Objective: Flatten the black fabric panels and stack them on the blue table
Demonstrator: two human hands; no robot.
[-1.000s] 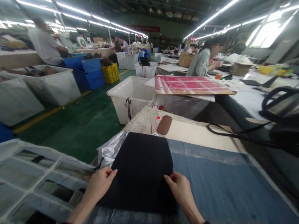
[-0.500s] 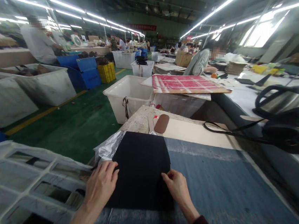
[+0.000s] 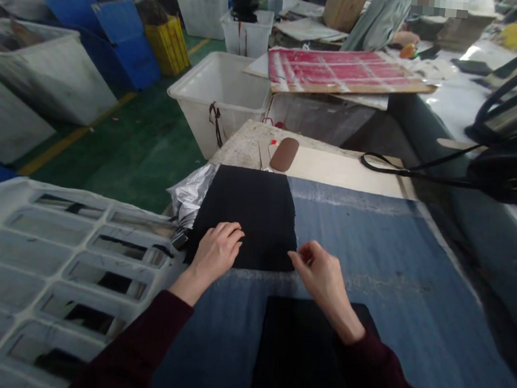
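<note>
A black sheet (image 3: 253, 199) lies flat at the left part of the blue-grey work surface (image 3: 373, 241). My left hand (image 3: 217, 248) rests on its lower left part, palm down, fingers bent and lying on the material. At the sheet's lower right corner is my right hand (image 3: 317, 270), thumb and forefinger brought together at the edge; whether the corner is between them is too small to tell. A second black piece (image 3: 298, 350) lies nearer to me, partly under my right forearm.
A brown oval piece (image 3: 285, 154) lies on a cream board beyond the sheet. Crumpled silvery plastic (image 3: 189, 193) hangs at the left edge. A white slotted rack (image 3: 32, 270) stands left, a black bag (image 3: 512, 169) right, a white bin (image 3: 227, 87) ahead.
The view has tilted down, bringing the second black piece into sight. My left hand has moved from the sheet's left edge onto its lower part. My right hand is now at the lower right corner.
</note>
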